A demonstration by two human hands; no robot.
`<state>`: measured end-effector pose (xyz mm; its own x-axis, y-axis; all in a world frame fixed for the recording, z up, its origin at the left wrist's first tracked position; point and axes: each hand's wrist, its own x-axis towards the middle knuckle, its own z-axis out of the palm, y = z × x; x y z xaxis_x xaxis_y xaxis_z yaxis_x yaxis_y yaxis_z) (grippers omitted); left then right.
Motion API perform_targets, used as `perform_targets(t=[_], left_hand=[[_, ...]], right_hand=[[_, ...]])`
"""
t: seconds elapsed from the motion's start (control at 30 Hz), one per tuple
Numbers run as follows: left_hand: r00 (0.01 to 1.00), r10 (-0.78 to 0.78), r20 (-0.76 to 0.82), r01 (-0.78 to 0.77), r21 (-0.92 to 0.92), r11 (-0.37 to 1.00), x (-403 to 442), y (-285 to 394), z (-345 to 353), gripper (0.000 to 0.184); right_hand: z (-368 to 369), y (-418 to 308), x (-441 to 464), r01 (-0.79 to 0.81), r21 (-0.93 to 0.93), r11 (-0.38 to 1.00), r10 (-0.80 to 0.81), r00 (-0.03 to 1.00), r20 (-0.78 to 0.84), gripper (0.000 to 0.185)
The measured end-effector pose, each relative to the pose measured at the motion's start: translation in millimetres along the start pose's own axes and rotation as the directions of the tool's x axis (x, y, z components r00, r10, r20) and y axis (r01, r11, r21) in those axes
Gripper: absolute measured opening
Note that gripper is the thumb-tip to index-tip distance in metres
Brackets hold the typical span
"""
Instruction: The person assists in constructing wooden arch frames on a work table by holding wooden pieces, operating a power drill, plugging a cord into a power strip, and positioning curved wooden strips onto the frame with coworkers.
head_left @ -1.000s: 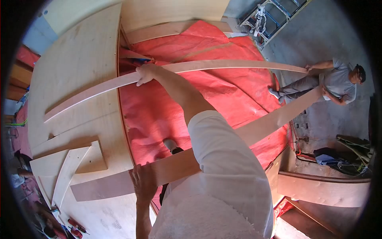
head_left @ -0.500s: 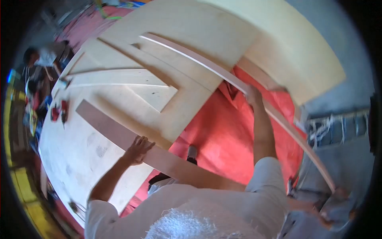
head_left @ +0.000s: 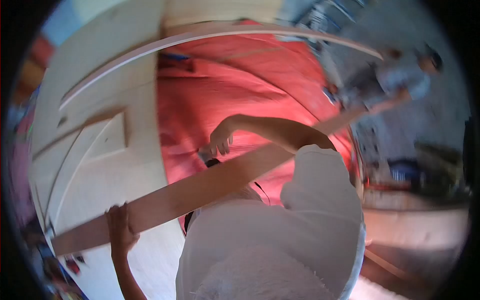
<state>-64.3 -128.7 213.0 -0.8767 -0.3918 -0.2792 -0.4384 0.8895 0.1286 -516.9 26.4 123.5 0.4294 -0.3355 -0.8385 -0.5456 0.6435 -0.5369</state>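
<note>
My left hand (head_left: pixel 121 227) grips the wide brown board (head_left: pixel 190 194) near its left end, fingers over the far edge. The board runs diagonally from the pale plywood sheet (head_left: pixel 142 175) up to a co-worker's hand at the right. My right hand (head_left: pixel 222 136) hovers above the red sheet, just beyond the board, with its fingers hanging apart and nothing in them. A long, narrow strip (head_left: pixel 200 35) arches across the far side, its left end over the plywood and its right end near the co-worker (head_left: pixel 400 80).
Cut wooden pieces (head_left: pixel 105 137) lie on the plywood at the left. Red sheeting (head_left: pixel 240 95) covers the floor. A ladder (head_left: pixel 335 12) is at the top right, and dark gear (head_left: pixel 405 170) sits at the right. Red tools (head_left: pixel 72 265) are at the lower left.
My right hand has let go of the narrow strip and come back toward the wide board. My left hand stays on that board. The view has swung round.
</note>
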Motion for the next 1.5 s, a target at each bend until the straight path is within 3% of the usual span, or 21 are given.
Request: perform_targets(t=[0.03,0.13,0.23,0.4,0.57,0.6,0.63,0.67,0.77,0.83,0.9,0.97,1.0,1.03,1.1,1.17,1.2,1.27,1.37,1.4,1.5], left_hand=[[1.000,-0.021,0.013,0.021,0.011,1.000,-5,2,-10,0.092],[1.000,-0.027,-0.005,0.028,0.061,0.998,-21,10,-1,0.099],[0.996,-0.008,-0.092,0.026,0.196,0.980,-30,24,7,0.101],[0.972,0.112,-0.207,-0.037,0.337,0.941,-32,34,2,0.063],[0.997,-0.041,-0.069,0.048,0.097,0.994,-25,39,-10,0.052],[0.981,-0.187,0.048,0.183,0.081,0.980,-23,48,-20,0.054],[0.990,0.023,-0.141,0.001,0.166,0.986,-31,38,-9,0.058],[0.991,-0.104,-0.087,0.120,0.206,0.971,-35,52,-16,0.064],[0.929,-0.241,-0.282,0.359,0.518,0.776,-66,117,-21,0.071],[0.737,-0.378,-0.561,0.665,0.499,0.556,-76,162,-1,0.075],[0.345,-0.550,-0.761,0.804,-0.063,0.592,-88,252,10,0.088],[0.001,-0.664,-0.748,0.653,-0.502,0.567,-88,320,73,0.086],[-0.063,-0.692,-0.720,0.047,-0.694,0.718,-89,372,121,0.084],[0.270,-0.946,-0.178,-0.174,-0.976,0.134,-82,426,112,0.085],[0.675,-0.730,0.103,-0.394,-0.787,-0.474,-33,480,185,0.094],[0.682,-0.717,-0.141,-0.502,-0.803,-0.320,5,516,217,0.091],[0.720,-0.693,-0.039,-0.512,-0.704,-0.492,-4,535,193,0.085],[0.688,-0.712,-0.139,-0.606,-0.650,-0.458,13,542,226,0.081],[0.637,-0.753,-0.168,-0.629,-0.679,-0.380,19,544,261,0.066],[0.655,-0.745,-0.125,-0.562,-0.740,-0.369,16,547,263,0.065],[0.567,-0.796,-0.210,-0.653,-0.704,-0.279,-43,594,214,0.065]], right_hand=[[27,10,-10,-0.054,0.026,0.998,0.053,0.998,0.023,0.076],[82,30,-52,-0.048,-0.239,0.970,-0.035,0.943,-0.331,0.081],[97,114,9,0.033,-0.083,0.996,-0.066,0.900,-0.430,0.082],[113,141,112,0.162,-0.167,0.972,-0.233,0.708,-0.666,0.073],[116,141,79,0.476,-0.213,0.853,-0.478,0.552,-0.683,0.054],[104,165,96,0.245,-0.494,0.835,-0.544,0.505,-0.670,0.051],[101,150,73,0.222,-0.448,0.866,-0.493,0.531,-0.689,0.047],[90,170,90,0.405,-0.559,0.724,-0.686,0.332,-0.647,0.047],[88,145,36,0.461,-0.453,0.763,-0.637,0.412,-0.652,0.053],[103,126,13,0.446,-0.451,0.773,-0.628,0.433,-0.647,0.054],[116,126,2,0.405,-0.572,0.713,-0.701,0.386,-0.600,0.055],[143,115,-9,0.399,-0.673,0.623,-0.782,0.332,-0.528,0.056],[178,112,-39,0.378,-0.738,0.558,-0.829,0.296,-0.475,0.056],[192,106,-42,0.370,-0.782,0.502,-0.864,0.250,-0.436,0.056],[227,88,-44,0.353,-0.861,0.366,-0.930,0.181,-0.322,0.055],[268,70,-62,0.336,-0.897,0.288,-0.956,0.149,-0.252,0.050],[281,68,-61,0.304,-0.928,0.218,-0.976,0.092,-0.199,0.049],[319,67,-70,0.301,-0.951,0.071,-0.995,-0.048,-0.090,0.046],[351,71,-82,0.256,-0.965,0.048,-0.997,-0.053,-0.064,0.044],[365,68,-90,0.395,-0.917,0.065,-0.994,-0.050,-0.092,0.042],[419,58,-134,0.374,-0.927,0.014,-0.996,-0.076,-0.046,0.040]])
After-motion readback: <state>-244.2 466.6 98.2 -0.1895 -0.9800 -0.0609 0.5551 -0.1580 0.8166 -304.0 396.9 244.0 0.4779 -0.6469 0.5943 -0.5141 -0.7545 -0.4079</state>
